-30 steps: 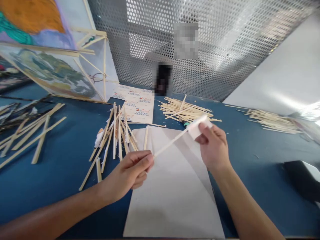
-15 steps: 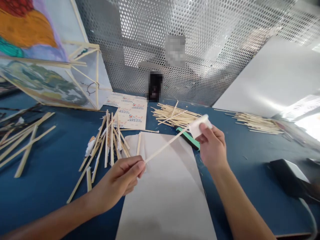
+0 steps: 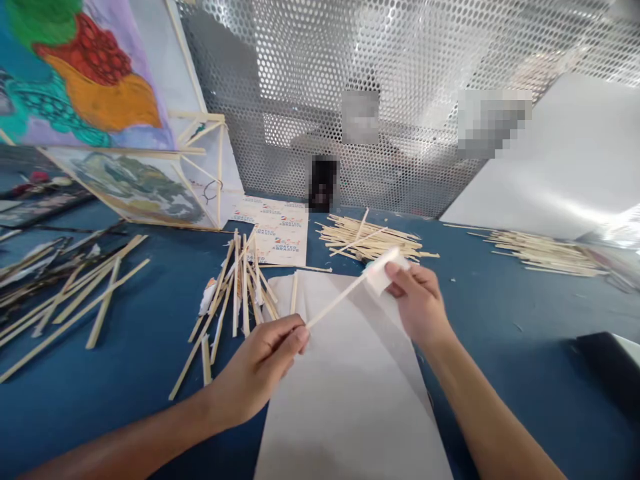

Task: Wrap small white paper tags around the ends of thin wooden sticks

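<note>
My left hand [image 3: 273,363] pinches the near end of a thin pale wooden stick [image 3: 336,301] between thumb and fingers. The stick slants up to the right, raised above a large white sheet [image 3: 345,393] on the table. Around its far part, my right hand [image 3: 419,303] closes a small folded piece of white paper [image 3: 381,273], which looks like sandpaper. The far tip of the stick is hidden inside that fold or behind it.
Loose sticks [image 3: 245,287] lie left of the sheet, and a pile of thin sticks [image 3: 370,239] lies behind it. A sheet printed "coated abrasive" [image 3: 280,233] rests near a painted stick frame [image 3: 140,187]. Perforated metal [image 3: 280,80] closes the back. A dark box [image 3: 607,360] sits right.
My right hand has slid the folded paper down the stick, closer to my left hand. The whole view has shifted, with more of the left side showing. The green handle is now mostly hidden.
</note>
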A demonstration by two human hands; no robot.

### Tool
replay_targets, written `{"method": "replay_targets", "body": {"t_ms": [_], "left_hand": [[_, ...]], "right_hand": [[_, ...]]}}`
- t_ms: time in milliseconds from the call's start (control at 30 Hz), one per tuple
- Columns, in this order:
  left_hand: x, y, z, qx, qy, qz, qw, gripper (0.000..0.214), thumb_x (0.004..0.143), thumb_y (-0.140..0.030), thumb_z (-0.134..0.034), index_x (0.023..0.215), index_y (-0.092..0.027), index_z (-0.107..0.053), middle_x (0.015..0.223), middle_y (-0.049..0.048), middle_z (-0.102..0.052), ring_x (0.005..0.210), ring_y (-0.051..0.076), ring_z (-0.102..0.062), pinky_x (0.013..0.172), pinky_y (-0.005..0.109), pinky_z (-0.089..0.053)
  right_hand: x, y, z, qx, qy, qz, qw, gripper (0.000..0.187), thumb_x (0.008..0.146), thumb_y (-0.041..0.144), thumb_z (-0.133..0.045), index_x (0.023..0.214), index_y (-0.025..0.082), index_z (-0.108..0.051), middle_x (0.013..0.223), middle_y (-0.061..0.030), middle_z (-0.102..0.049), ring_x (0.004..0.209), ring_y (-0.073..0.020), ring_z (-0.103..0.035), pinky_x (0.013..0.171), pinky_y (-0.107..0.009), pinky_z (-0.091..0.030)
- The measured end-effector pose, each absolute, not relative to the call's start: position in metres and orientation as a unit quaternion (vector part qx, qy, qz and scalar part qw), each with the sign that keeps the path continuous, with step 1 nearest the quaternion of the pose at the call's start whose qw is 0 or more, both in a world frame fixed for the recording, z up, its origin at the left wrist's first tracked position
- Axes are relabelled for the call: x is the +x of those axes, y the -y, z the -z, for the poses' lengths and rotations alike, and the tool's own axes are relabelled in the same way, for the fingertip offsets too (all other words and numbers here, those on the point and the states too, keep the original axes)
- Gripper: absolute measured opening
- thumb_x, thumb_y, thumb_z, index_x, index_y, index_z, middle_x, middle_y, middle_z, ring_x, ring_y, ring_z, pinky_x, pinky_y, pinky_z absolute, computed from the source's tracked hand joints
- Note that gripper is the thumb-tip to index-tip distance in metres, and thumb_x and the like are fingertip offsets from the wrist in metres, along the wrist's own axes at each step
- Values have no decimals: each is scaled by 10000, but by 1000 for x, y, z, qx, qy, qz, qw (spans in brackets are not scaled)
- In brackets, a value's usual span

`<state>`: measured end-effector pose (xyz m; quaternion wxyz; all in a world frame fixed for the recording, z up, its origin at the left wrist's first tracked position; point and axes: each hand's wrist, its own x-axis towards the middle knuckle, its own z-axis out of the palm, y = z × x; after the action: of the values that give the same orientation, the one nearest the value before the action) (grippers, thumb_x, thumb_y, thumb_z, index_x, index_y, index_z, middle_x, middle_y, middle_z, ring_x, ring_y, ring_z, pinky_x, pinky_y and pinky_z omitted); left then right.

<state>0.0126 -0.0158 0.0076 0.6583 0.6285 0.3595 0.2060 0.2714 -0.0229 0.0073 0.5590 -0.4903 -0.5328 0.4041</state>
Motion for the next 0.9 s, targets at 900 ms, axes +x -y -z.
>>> {"method": "replay_targets", "body": {"t_ms": [900], "left_hand": [[0, 11, -18, 844, -254, -462, 95, 146, 882, -109, -646, 1012, -155, -697, 755, 10, -689, 546, 85, -576, 512, 206, -429]], "right_hand": [[303, 42, -30, -206, 311, -580, 724, 411, 683, 332, -810, 499, 195, -468, 921, 45, -702, 361, -5, -304, 342, -270, -383]]}}
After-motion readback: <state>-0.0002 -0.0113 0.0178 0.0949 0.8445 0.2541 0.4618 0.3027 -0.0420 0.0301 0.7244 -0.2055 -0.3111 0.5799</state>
